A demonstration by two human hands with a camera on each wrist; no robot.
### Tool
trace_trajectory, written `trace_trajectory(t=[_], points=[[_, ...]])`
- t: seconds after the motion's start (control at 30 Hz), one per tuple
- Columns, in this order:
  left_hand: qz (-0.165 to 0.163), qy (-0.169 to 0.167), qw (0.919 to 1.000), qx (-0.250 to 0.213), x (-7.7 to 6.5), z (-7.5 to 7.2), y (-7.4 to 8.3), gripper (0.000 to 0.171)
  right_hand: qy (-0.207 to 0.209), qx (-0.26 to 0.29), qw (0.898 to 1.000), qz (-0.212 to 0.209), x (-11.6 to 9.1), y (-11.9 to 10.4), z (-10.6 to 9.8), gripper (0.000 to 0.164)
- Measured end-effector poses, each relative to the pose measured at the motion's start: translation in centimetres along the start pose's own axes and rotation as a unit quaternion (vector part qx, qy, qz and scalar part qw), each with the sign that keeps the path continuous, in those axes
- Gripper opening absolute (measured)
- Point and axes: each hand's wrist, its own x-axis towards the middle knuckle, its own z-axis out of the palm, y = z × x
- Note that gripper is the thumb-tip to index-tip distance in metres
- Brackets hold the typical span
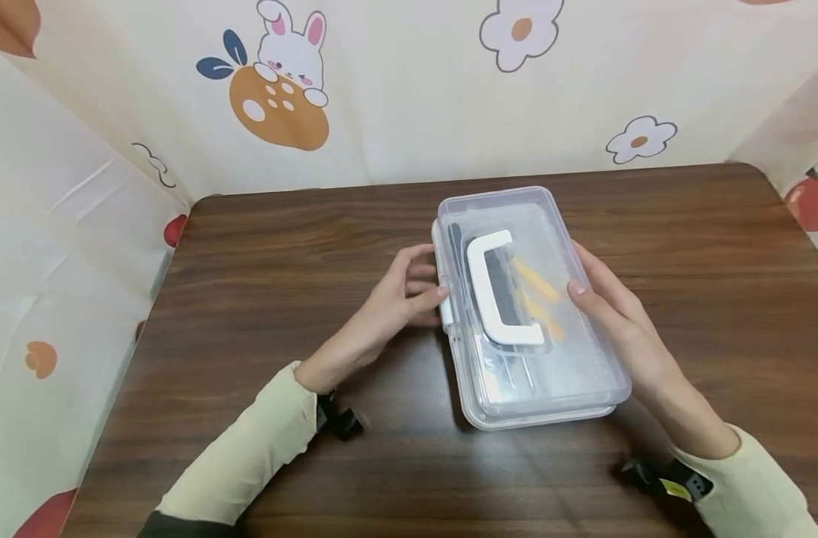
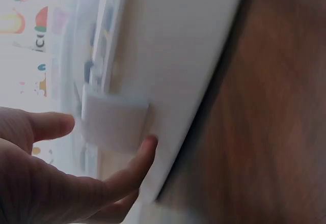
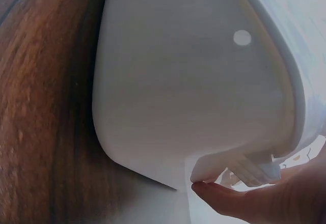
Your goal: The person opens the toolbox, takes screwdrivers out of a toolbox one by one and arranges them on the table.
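Note:
A plastic storage box (image 1: pixel 580 377) with a clear lid and a white handle (image 1: pixel 484 288) sits on the table, slightly turned. My left hand (image 1: pixel 385 306) is at its left side, fingers spread beside the white latch (image 2: pixel 114 122). In the left wrist view one fingertip is at the latch's lower edge and the thumb stands off from it. My right hand (image 1: pixel 624 325) holds the right side, thumb over the lid's edge. In the right wrist view, a fingertip meets a white latch (image 3: pixel 211 167) that juts out from the wall. Yellow sticks (image 1: pixel 535 279) and dark items show through the lid.
The dark wood-grain table (image 1: pixel 281 246) extends around the box on all sides. A printed cloth (image 1: pixel 409 97) with a rabbit and flowers hangs behind the table's back edge, and more cloth (image 1: pixel 45 261) runs along the left side.

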Motion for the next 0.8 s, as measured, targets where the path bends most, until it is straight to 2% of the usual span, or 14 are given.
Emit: trace_trajectory(t=[0.03, 0.1, 0.3, 0.63, 0.8], points=[[-0.023, -0.005, 0.9993, -0.028, -0.2, 0.1, -0.1, 0.073, -0.003, 0.003, 1.0, 0.0, 0.0, 0.0, 0.1, 0.058], [-0.049, -0.014, 0.9972, -0.054, -0.4, 0.2, -0.1, 0.075, -0.007, 0.007, 1.0, -0.002, 0.0, -0.1, 0.2, 0.057], [-0.077, -0.017, 0.9933, -0.084, -0.4, 0.6, -0.5, 0.065, -0.01, 0.027, 1.0, -0.006, -0.2, -0.1, 0.1, 0.057], [-0.085, -0.012, 0.9887, -0.123, 0.0, 1.1, -1.6, 0.044, 0.011, 0.019, 1.0, -0.003, -0.8, -0.1, 0.7, 0.057], [-0.076, -0.009, 0.9893, -0.124, -0.1, 1.2, -1.7, 0.033, 0.018, 0.012, 1.0, -0.01, -0.7, -0.1, 1.1, 0.057]])
